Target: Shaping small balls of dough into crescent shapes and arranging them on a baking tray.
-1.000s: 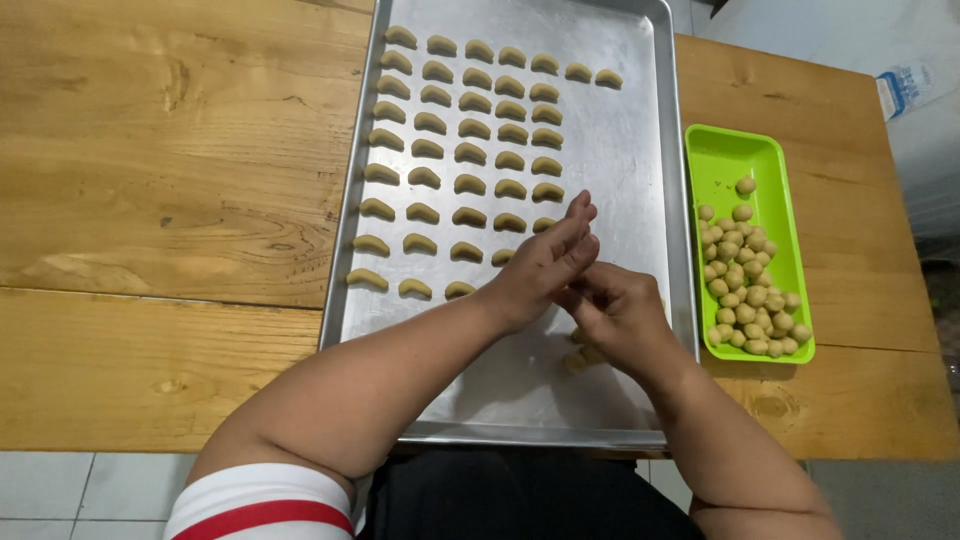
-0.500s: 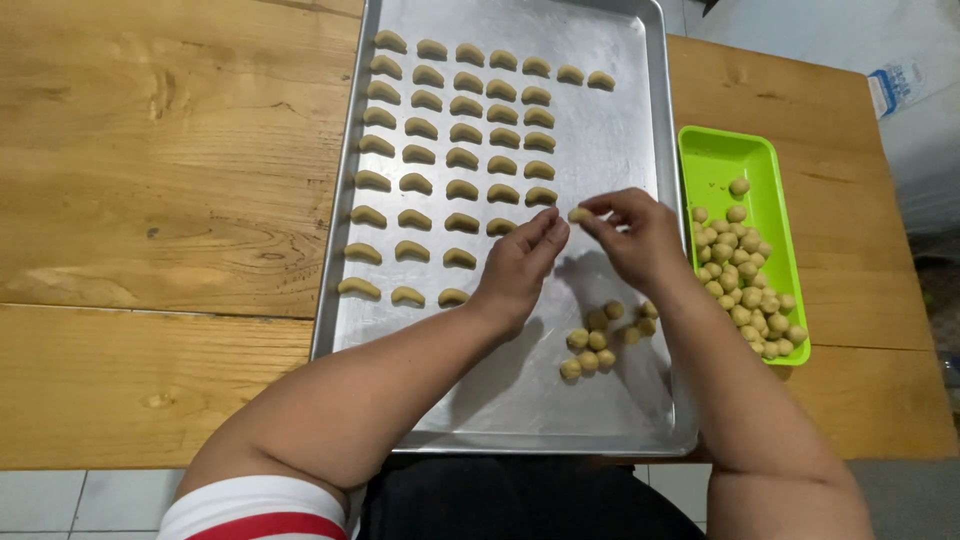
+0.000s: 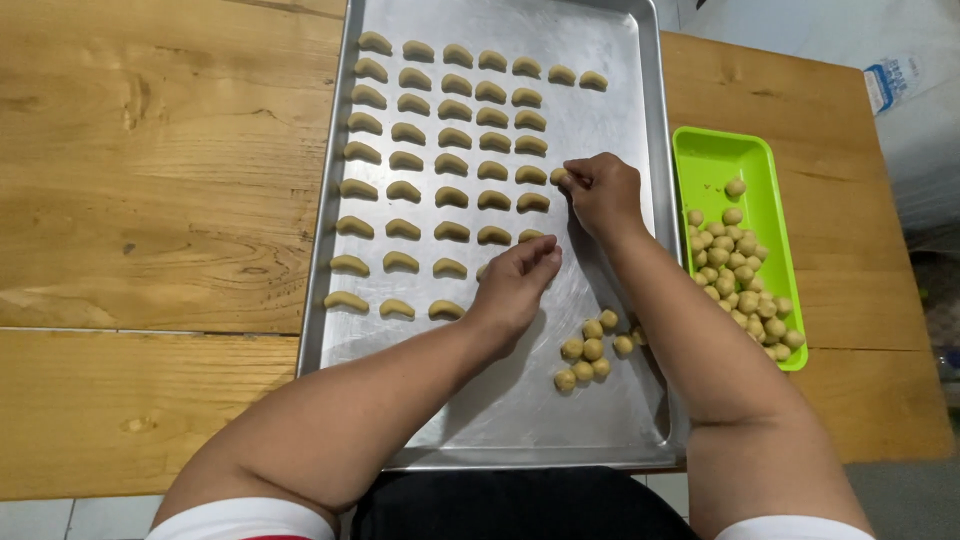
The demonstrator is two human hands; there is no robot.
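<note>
Head view: a metal baking tray [image 3: 610, 420] lies on the wooden tabletop [image 3: 160, 200]. The right hand [image 3: 603, 193], at 12 o'clock of centre, pinches a small dough piece [image 3: 558, 176] in its fingers, just right of the rows of crescent-shaped dough pieces [image 3: 450, 160]. The left hand [image 3: 515, 283] hovers at centre, fingers curled loosely, grasping nothing visible. A cluster of dough balls [image 3: 590, 350] sits at 5 o'clock on the tray. A green tray [image 3: 715, 160] of dough balls lies at 3 o'clock

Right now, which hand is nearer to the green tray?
The right hand: it is just left of the green tray. The left hand is farther left, mid-pan.
</note>
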